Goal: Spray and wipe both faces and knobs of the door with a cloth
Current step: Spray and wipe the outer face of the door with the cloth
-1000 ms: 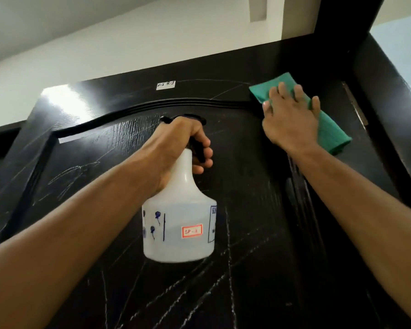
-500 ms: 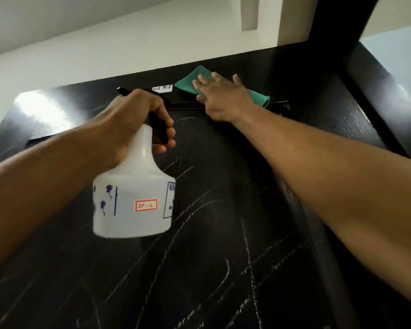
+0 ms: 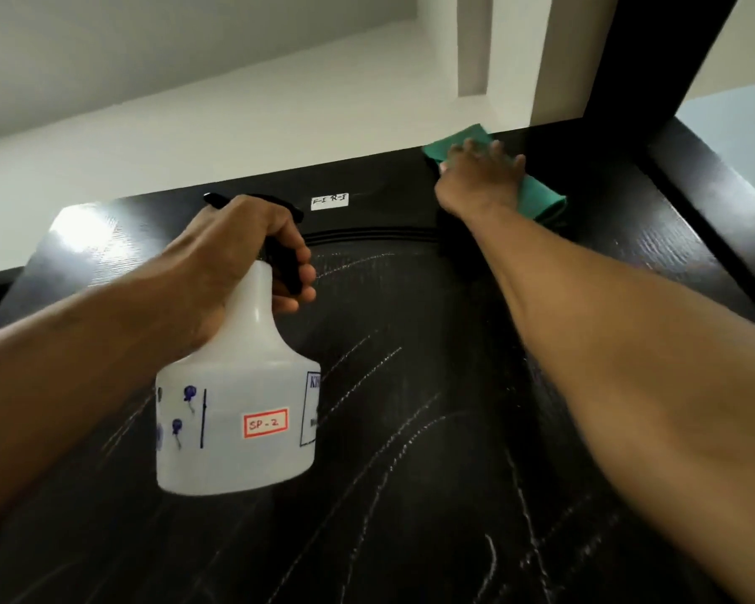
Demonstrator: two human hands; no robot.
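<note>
The white translucent spray bottle (image 3: pixel 236 394) hangs in front of the dark door (image 3: pixel 410 429), gripped at its neck by the left hand (image 3: pixel 232 263), whose fingers curl round the black trigger head. The bottle carries an orange-framed sticker reading "SP-2", some blue printed marks and part of a boxed label on its right side. How much liquid it holds cannot be told through the cloudy plastic.

The right hand (image 3: pixel 480 180) lies flat, fingers spread, pressing a folded green cloth (image 3: pixel 537 196) against the door near its top edge; the hand is blurred. The cloth shows beyond the fingertips and to the right of the palm.

A small white label (image 3: pixel 330 201) with handwritten characters sticks to the door between the two hands, above a raised curved moulding (image 3: pixel 367 235). Pale arcing streaks cross the panel below. A dark door frame (image 3: pixel 654 58) rises at the upper right, and a white ceiling and wall (image 3: pixel 192 102) lie beyond the door's top.
</note>
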